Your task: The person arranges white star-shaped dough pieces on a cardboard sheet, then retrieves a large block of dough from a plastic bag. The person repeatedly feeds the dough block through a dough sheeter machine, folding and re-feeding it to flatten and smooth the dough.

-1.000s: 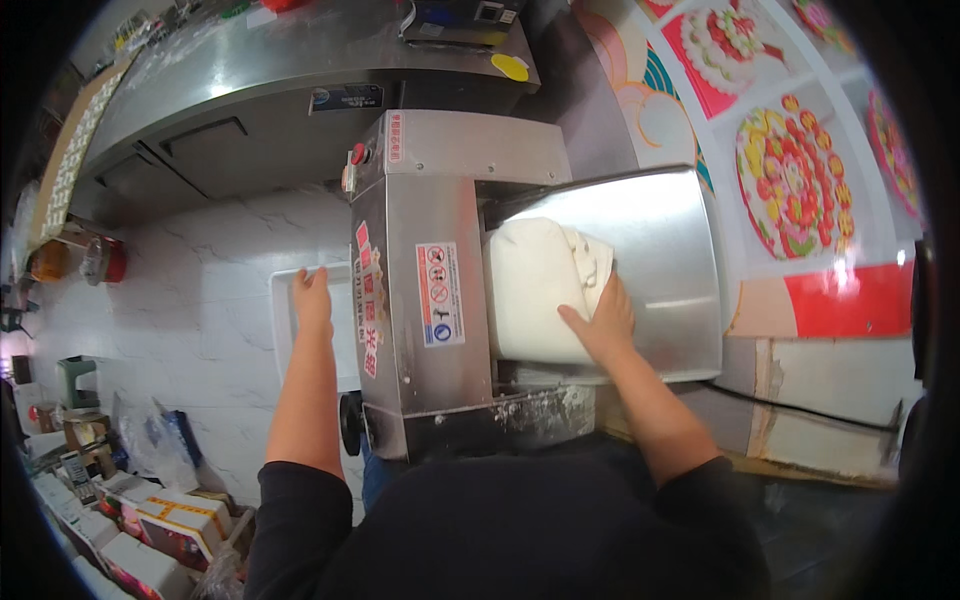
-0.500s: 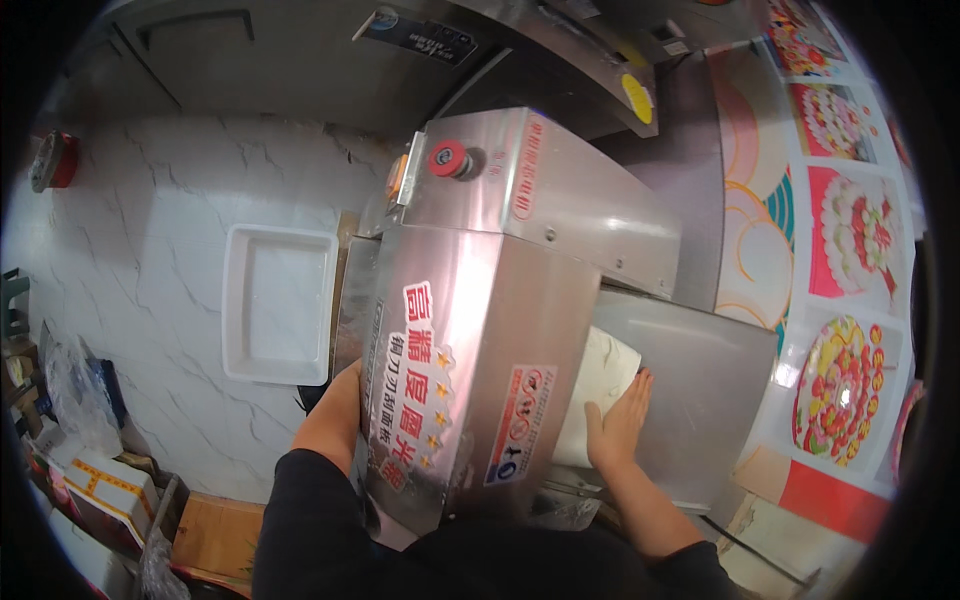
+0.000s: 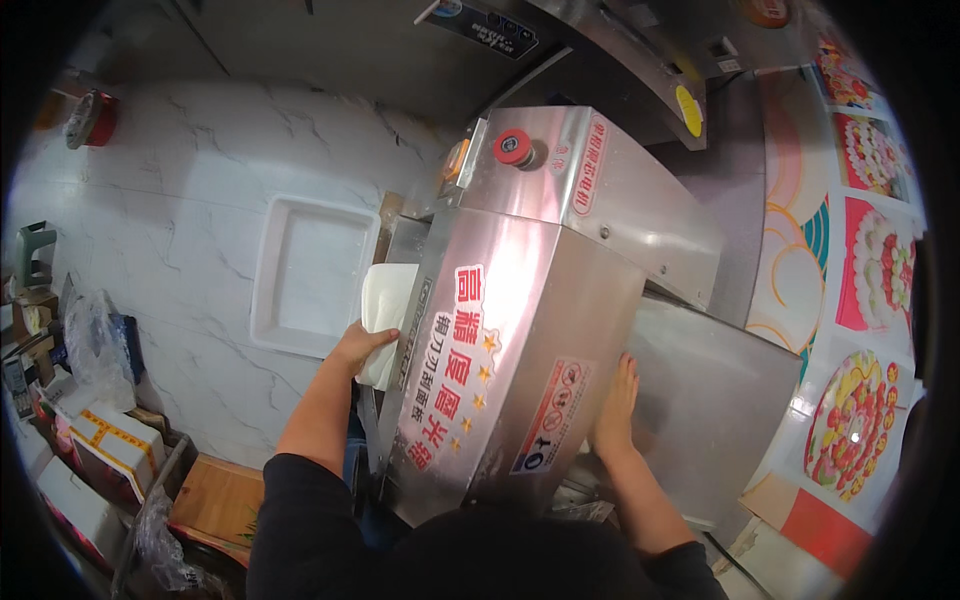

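Observation:
A steel dough sheeter (image 3: 540, 270) with a red knob stands in front of me. On its left side a folded-looking sheet of white dough (image 3: 391, 290) hangs out. My left hand (image 3: 360, 345) has hold of the dough's outer edge, thumb on top and the other fingers hidden beneath. Over on the right, my right hand (image 3: 616, 408) lies stretched out with straight fingers against the machine's side, at the inner edge of the slanted metal feed plate (image 3: 710, 400). A small pale bit shows beside its wrist; most of that spot is hidden.
A white plastic tub (image 3: 262, 270) stands on the floor left of the machine. Boxes (image 3: 120, 450), plastic bags and a wooden board (image 3: 217, 505) crowd the lower left. A steel appliance (image 3: 640, 60) is behind. Picture panels of cakes (image 3: 855, 420) line the right.
The dough has passed from the right feed plate to the left side of the machine. My left hand has come into sight gripping it. The view has shifted, with the machine now further right.

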A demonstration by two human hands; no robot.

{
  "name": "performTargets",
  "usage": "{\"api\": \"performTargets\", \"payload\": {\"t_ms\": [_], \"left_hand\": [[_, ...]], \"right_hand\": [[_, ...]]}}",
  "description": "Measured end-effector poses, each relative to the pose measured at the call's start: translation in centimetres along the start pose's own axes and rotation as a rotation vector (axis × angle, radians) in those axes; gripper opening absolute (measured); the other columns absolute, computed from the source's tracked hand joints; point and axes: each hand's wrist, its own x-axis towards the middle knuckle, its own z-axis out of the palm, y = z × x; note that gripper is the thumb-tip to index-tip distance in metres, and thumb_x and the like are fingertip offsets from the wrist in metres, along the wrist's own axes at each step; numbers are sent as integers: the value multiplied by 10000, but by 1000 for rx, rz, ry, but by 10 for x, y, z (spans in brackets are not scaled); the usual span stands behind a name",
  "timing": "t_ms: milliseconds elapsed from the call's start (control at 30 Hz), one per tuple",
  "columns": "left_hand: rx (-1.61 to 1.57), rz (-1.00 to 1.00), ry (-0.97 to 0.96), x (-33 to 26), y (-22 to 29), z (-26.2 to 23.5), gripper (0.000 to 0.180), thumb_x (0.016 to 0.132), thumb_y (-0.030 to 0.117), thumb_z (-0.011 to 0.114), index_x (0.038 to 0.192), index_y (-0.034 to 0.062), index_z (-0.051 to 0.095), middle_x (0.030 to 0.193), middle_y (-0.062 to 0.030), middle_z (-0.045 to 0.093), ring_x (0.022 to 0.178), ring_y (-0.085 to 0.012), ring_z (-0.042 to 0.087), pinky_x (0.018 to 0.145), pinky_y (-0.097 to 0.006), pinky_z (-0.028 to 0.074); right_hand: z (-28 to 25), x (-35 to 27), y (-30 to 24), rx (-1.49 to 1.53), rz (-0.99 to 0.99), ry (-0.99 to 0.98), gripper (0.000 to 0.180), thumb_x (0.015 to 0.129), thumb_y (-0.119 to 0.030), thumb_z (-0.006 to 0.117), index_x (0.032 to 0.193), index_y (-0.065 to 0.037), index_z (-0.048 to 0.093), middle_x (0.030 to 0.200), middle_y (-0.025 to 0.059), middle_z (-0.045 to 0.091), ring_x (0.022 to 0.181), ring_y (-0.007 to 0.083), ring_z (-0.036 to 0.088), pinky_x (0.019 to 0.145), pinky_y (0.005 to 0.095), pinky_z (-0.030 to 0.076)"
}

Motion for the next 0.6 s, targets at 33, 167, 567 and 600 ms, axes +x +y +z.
{"api": "performTargets", "payload": {"t_ms": [33, 167, 567, 600], "left_hand": [[56, 61, 58, -8, 5, -2, 523, 721, 124, 802, 1157, -37, 562, 1042, -170, 656, 842, -257, 661, 739, -408, 543], [263, 196, 274, -48, 36, -9, 437, 727, 135, 791, 1090, -24, 606, 945, -151, 684, 744, -235, 672, 682, -374, 547], [636, 585, 575, -216, 108, 22, 360, 759, 170, 736, 1051, -16, 636, 891, -133, 693, 756, -224, 669, 686, -350, 518], [702, 636, 584, -226, 108, 32, 353, 762, 163, 731, 1050, -17, 637, 890, -134, 692, 753, -220, 667, 687, -349, 517]], "right_hand": [[-4, -4, 4, 172, 19, 80, 624, 958, -276, 364, 1424, 104, 200, 1515, 252, 178, 1420, 384, 131, 1155, 450, 96], [-24, -36, 14, 658, 26, 390, 553, 1013, -311, 272, 1407, 76, 306, 1498, 202, 280, 1398, 316, 248, 1144, 388, 170], [-22, -135, 1, 951, -77, 446, 506, 1007, -206, 355, 1450, 12, 242, 1453, 192, 356, 1329, 304, 364, 1104, 395, 247], [-19, -141, 3, 1003, -65, 446, 504, 1009, -197, 344, 1456, 8, 230, 1448, 187, 365, 1327, 295, 365, 1105, 390, 241]]}}
